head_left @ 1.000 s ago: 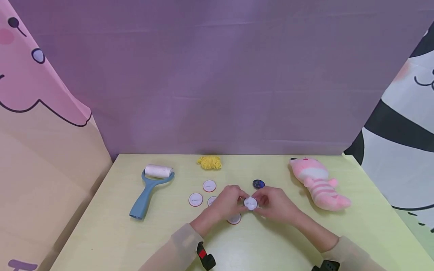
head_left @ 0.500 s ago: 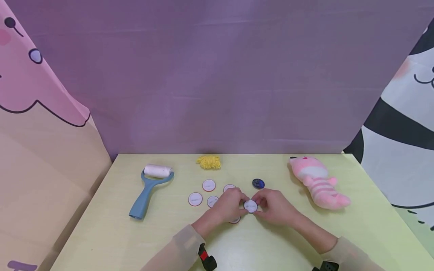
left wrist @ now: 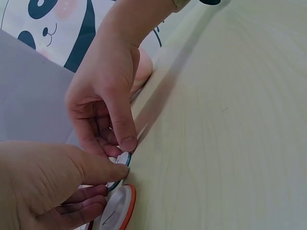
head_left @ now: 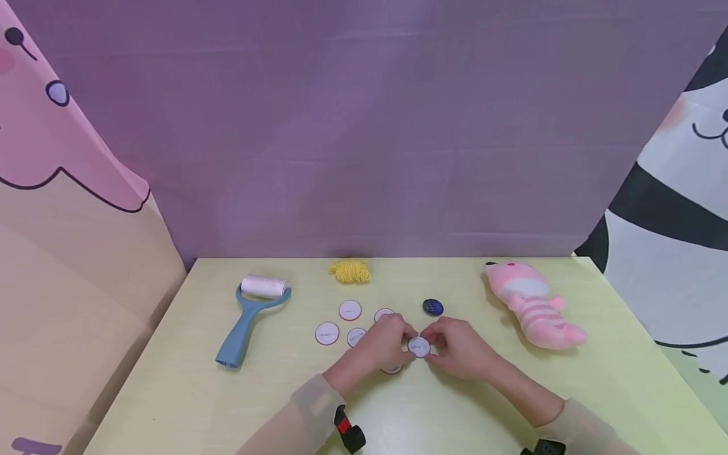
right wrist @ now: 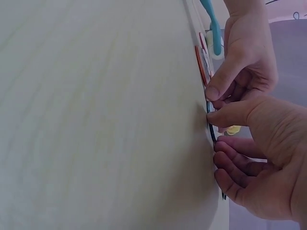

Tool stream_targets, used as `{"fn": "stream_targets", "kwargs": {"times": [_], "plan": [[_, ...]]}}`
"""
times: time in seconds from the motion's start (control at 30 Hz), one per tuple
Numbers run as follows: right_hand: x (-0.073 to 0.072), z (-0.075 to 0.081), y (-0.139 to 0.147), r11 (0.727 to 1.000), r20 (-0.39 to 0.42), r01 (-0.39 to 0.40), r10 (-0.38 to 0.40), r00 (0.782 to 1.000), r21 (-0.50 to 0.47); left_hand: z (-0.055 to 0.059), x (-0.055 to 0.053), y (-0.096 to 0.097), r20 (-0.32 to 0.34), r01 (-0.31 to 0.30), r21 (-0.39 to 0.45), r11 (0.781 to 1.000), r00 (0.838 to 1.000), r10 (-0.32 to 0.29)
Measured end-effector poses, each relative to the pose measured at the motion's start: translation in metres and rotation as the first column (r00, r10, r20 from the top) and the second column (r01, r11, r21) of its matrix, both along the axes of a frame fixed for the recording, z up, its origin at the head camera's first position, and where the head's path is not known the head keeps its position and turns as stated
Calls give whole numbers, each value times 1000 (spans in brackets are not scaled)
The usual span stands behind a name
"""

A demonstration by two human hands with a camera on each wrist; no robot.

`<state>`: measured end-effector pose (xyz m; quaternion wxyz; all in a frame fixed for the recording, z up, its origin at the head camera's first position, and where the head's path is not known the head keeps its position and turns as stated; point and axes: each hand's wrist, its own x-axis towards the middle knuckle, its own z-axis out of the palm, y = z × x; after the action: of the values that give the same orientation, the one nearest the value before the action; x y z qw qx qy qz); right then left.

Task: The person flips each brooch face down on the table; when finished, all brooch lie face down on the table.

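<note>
Between both hands a round pin badge (head_left: 419, 346) lies back side up, close over the table, its white back and pin facing me. My left hand (head_left: 388, 343) pinches its left edge with thumb and fingers. Opposite, the right hand (head_left: 459, 347) holds the right edge the same way. In the left wrist view the badge (left wrist: 124, 158) shows a dark rim. An orange-rimmed badge (left wrist: 125, 211) lies right beside the left fingers. Other white-backed badges (head_left: 327, 333) lie left of the hands, some partly hidden by the left hand. A dark blue badge (head_left: 433, 308) lies face up behind the right hand.
A blue-handled lint roller (head_left: 241, 332) lies at the left of the table (head_left: 455, 417). A bundle of yellow yarn (head_left: 349, 271) sits near the back edge. At the right lies a pink plush toy (head_left: 534, 306). A purple cloth (head_left: 364, 126) hangs behind the table.
The hands have come down slightly with the badge, and the left hand has shifted, uncovering a badge behind it and covering more of the one in front. The rest has stayed put.
</note>
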<state>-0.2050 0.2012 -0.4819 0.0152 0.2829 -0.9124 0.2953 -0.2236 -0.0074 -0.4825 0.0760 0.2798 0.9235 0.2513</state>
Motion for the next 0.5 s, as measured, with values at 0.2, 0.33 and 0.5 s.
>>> {"fn": "stream_targets", "kwargs": {"times": [0.2, 0.33, 0.5], "plan": [[-9, 6, 10, 998, 5, 56, -57, 998, 29, 4, -2, -1, 37, -15, -8, 1000, 999, 16], [-21, 18, 21, 990, -10, 133, -133, 991, 43, 10, -7, 0, 21, -19, 26, 999, 1000, 19], [-33, 34, 32, 981, -42, 188, -186, 982, 48, 14, -20, 6, -55, -21, 88, 996, 998, 26]]}}
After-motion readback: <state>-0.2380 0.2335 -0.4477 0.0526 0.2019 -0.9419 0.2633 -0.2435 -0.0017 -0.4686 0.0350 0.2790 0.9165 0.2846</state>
